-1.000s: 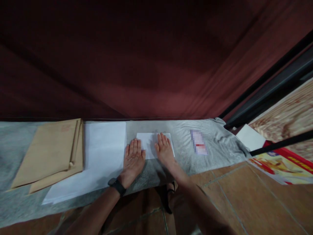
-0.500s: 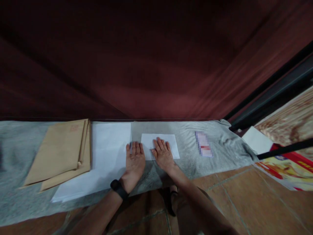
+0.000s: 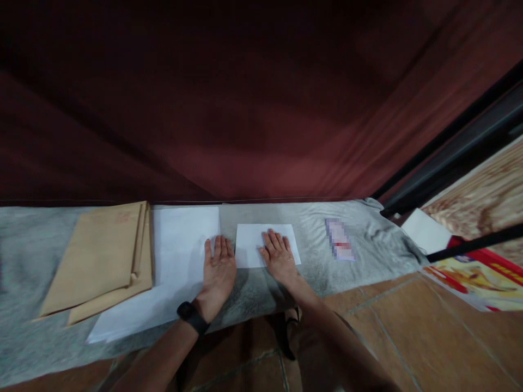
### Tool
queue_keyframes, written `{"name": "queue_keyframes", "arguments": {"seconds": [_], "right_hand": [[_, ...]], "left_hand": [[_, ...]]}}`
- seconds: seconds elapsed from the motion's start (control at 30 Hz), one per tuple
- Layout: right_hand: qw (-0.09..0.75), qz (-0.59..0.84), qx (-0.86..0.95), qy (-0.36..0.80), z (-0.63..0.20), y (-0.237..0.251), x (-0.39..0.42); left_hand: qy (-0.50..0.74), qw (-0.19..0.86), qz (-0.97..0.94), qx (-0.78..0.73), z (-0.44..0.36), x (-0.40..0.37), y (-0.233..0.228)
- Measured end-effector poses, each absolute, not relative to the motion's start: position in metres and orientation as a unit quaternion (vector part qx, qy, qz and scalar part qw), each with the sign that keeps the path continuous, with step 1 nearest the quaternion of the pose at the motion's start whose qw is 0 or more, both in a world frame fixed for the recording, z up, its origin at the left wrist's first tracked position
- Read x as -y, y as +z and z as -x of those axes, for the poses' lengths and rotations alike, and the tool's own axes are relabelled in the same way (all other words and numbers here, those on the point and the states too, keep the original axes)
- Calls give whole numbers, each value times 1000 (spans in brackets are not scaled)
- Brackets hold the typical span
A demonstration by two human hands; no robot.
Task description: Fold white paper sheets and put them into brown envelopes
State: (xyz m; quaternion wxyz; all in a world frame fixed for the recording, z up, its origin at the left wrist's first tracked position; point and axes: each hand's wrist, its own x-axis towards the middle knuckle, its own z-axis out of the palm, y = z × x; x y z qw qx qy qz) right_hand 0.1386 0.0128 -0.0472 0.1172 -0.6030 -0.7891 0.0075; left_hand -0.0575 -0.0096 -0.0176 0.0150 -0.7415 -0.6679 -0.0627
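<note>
White folded paper (image 3: 255, 242), grey cloth (image 3: 310, 239), tan envelopes (image 3: 102, 250), dark red curtain (image 3: 245, 109), black wristband (image 3: 192, 317)

Dim, warm light; red curtain (image 3: 245, 109) nearly black toward top. Soft shadows under hands on grey cloth (image 3: 318, 256). Wide-angle bending at edges; left edge blurred.

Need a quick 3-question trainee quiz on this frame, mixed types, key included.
1. True or false: the right hand lies flat on the small white sheet.
2. Which wrist wears the black watch: A) left B) right?
3. Fill in: the tan envelopes lie to the ___ of the large white sheet.

Key: 1 true; 2 A, behind the left hand; 3 left.
</note>
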Motion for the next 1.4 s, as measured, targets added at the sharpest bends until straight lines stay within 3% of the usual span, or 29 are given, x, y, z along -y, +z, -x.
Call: {"name": "queue_keyframes", "arguments": {"seconds": [0.37,0.5,0.67,0.87,1.27,1.4], "right_hand": [[110,639,762,5,-170,-48,-15],[117,644,756,3,-167,-47,-17],[129,612,780,-1,-147,-44,-19],[111,583,805,0,-142,-43,-20],[116,693,711,-1,-191,-36,-17],[137,638,757,25,-183,-25,-3]], "left_hand": [[-108,42,749,652,64,7,-15],[-196,52,797,569,42,7,-12],[-231,53,840,488,11,5,-41],[-210,28,830,515,13,3,-59],[-154,-42,740,653,36,-6,-31],[-180,-80,731,653,44,-17,-19]]}}
